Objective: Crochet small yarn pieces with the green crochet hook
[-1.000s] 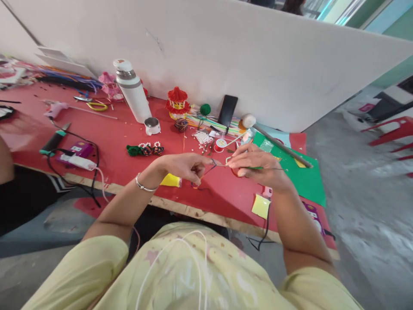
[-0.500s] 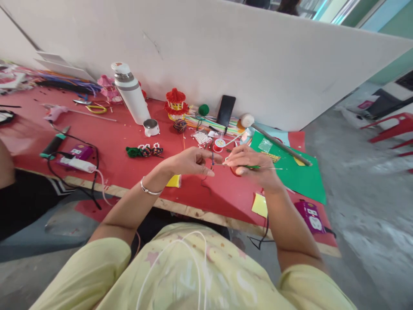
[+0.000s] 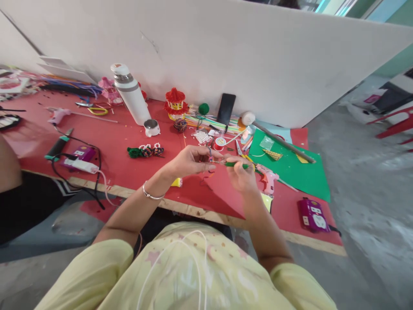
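My left hand point(image 3: 191, 159) pinches a small piece of dark multicoloured yarn work point(image 3: 210, 156) above the red table point(image 3: 109, 142). Facing it, my right hand point(image 3: 239, 173) is closed around a green-handled crochet hook point(image 3: 235, 164) whose metal tip points left into the yarn. A thin strand of yarn hangs down from the piece between the two hands. Both hands hover over the table's front part, fingertips almost touching.
A white flask point(image 3: 130, 94), small cup point(image 3: 151, 127), red ornament point(image 3: 174, 103), yarn balls, black phone point(image 3: 226, 109), green sheet point(image 3: 292, 168) with a grey rod point(image 3: 284, 144), purple box point(image 3: 311, 214), power strip point(image 3: 80, 165) with cables. Another person sits at the left edge.
My right hand has drawn back toward me and turned, so the hook's handle now shows. My left hand rose slightly with the yarn. The view shifted a little.
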Demonstrator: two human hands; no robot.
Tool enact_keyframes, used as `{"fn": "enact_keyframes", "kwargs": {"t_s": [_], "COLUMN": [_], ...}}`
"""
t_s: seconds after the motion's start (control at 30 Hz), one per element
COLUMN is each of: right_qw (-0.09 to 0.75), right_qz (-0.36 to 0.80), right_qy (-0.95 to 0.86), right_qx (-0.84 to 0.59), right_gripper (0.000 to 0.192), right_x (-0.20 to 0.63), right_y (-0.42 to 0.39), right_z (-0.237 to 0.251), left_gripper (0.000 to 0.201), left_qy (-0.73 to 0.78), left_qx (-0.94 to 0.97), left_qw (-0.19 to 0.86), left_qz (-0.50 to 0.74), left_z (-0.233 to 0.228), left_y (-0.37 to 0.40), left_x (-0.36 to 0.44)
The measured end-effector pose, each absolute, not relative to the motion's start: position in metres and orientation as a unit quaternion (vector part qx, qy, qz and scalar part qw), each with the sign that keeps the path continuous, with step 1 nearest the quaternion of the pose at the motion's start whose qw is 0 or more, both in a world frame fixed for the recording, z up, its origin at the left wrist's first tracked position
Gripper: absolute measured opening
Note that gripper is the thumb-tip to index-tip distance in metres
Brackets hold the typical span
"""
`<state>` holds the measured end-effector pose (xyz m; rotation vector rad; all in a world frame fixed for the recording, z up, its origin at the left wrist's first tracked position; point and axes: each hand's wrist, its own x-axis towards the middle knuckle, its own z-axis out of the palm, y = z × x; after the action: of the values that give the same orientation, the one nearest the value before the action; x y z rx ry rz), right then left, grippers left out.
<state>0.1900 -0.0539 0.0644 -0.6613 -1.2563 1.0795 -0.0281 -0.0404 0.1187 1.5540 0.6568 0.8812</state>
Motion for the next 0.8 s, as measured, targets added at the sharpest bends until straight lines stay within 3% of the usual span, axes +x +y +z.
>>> {"fn": "enact_keyframes", "kwargs": {"t_s": [0.23, 0.43, 0.6, 0.8], "right_qw": [0.645, 0.662, 0.659, 0.668], "right_qz": [0.522, 0.515, 0.538, 0.548], "right_qy": [-0.487, -0.454, -0.423, -0.4], "right_qx": [-0.274, -0.3, -0.312, -0.307], "right_gripper": [0.026, 0.026, 0.029, 0.025], "right_x": [0.178, 0.179, 0.178, 0.174], "right_y": [-0.061, -0.064, -0.065, -0.066], "right_z": [0.056, 0.06, 0.057, 0.055], "left_gripper": [0.045, 0.069, 0.076, 0.063], "left_qy": [0.306, 0.288, 0.289, 0.287], "left_qx": [0.635, 0.633, 0.637, 0.648], "left_qw": [0.594, 0.594, 0.594, 0.576], "left_qz": [0.388, 0.404, 0.397, 0.407], "left_z": [0.113, 0.122, 0.129, 0.121], "left_y": [-0.045, -0.052, -0.056, -0.055], "left_x": [-0.027, -0.024, -0.023, -0.023]}}
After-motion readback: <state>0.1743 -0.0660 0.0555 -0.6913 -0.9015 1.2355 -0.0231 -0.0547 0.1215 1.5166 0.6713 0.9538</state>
